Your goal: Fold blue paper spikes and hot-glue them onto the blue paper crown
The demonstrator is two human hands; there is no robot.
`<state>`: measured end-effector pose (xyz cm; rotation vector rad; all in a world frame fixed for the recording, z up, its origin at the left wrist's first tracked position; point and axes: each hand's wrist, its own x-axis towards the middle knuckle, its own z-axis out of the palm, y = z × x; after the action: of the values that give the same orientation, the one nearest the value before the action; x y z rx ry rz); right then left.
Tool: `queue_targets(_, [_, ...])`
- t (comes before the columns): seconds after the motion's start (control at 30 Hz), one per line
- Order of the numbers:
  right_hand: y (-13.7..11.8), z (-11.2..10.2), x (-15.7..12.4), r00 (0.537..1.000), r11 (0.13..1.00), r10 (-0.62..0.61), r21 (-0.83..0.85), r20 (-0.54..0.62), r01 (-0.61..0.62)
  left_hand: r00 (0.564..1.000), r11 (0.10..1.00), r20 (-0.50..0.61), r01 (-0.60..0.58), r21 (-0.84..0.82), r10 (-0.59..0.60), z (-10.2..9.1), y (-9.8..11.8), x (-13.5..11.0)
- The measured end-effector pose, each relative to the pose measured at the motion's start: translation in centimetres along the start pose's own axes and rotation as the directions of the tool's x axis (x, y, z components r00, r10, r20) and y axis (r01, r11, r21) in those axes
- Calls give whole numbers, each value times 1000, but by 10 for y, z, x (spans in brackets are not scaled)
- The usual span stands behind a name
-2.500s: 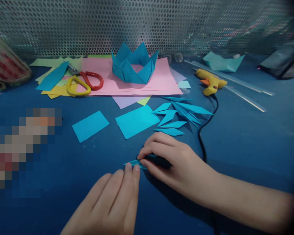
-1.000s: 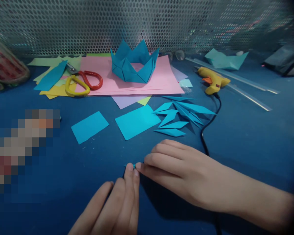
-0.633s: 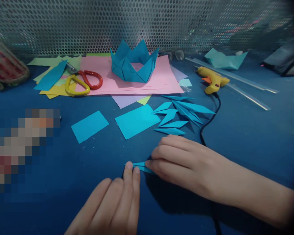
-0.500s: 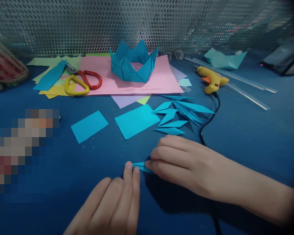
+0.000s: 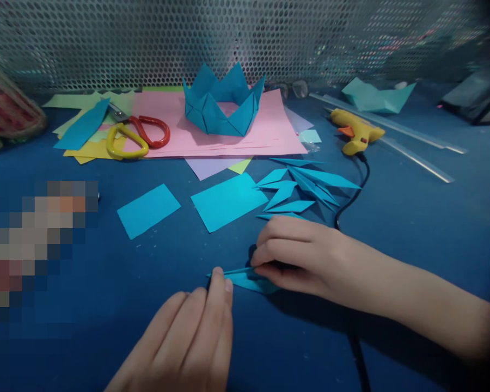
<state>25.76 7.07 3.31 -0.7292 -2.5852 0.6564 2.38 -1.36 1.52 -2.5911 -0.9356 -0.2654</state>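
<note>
A narrow folded piece of blue paper (image 5: 251, 282) lies on the dark blue tabletop in front of me. My left hand (image 5: 196, 326) presses its pointed left end down, index and middle fingertips together on the paper. At the paper's upper edge, my right hand (image 5: 306, 253) pinches with thumb and fingers; its far end is partly hidden beneath that hand. Beyond the right hand is a loose pile of several slim folded blue paper pieces (image 5: 296, 182). Two flat blue paper rectangles, a larger one (image 5: 228, 201) and a smaller one (image 5: 149, 211), lie farther back.
A blue folded paper crown (image 5: 222, 122) stands on pink sheets (image 5: 159, 103). Scissors (image 5: 139, 136) with red and yellow handles lie left of it. At right are a yellow glue gun (image 5: 357, 130), its black cord (image 5: 365, 174), clear glue sticks (image 5: 416, 158) and a pale folded paper (image 5: 378, 97).
My right hand has shifted slightly right and up along the folded paper, uncovering more of it. The paper's fold looks more spread. My left hand stays nearly in place.
</note>
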Motion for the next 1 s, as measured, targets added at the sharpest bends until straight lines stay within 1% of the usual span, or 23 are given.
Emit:
queue_targets(0.1, [-1,0,-1,991,989,-135,-51,6,135,999,998,-28,30,-47,-31,3,2,-2])
queue_targets(0.17, [-3,-1,-1,982,977,-190,-91,25,191,999,996,-43,25,-83,-29,3,2,-2])
queue_targets(0.27, [-9,-4,0,977,964,-205,-161,64,213,999,996,-43,-1,-89,-3,1,0,1])
queue_targets(0.37, [-13,-7,1,972,951,-207,-212,116,227,1000,997,-17,5,-74,-6,-1,-2,2])
queue_targets(0.43, [-15,-7,0,971,946,-191,-239,142,221,1000,998,-1,16,-59,-16,-2,-2,2])
queue_targets(0.5, [-17,-5,-1,974,948,-175,-244,143,206,1000,1000,10,13,-24,-13,-3,-2,1])
queue_targets(0.57, [-18,0,-2,982,962,-163,-203,98,180,1000,1000,16,-6,0,6,-4,-3,0])
queue_targets(0.63, [-18,5,-2,993,986,-115,-119,25,117,1000,1000,14,-19,-22,19,-4,-4,0])
queue_targets(0.73, [-16,12,-1,999,1000,3,-9,-44,-3,999,994,-37,-5,-105,1,-3,-9,4])
queue_targets(0.77, [-15,14,0,998,1000,26,6,-55,-26,998,992,-61,-2,-127,-5,-2,-12,6])
queue_targets(0.83, [-13,16,0,997,999,35,16,-70,-34,993,986,-116,-13,-169,-7,0,-19,11])
queue_targets(0.87, [-12,17,-1,997,999,34,21,-73,-32,993,980,-111,-49,-195,27,1,-23,14])
queue_targets(0.93, [-11,18,-1,997,998,30,50,-73,-27,994,938,-105,-40,-344,4,3,-33,20])
queue_targets(0.97, [-11,19,-1,996,997,31,71,-78,-26,999,900,-46,-16,-436,-5,3,-37,23])
queue_targets(1.0, [-11,19,-1,995,996,32,92,-90,-24,999,868,-35,-3,-496,-17,3,-40,26])
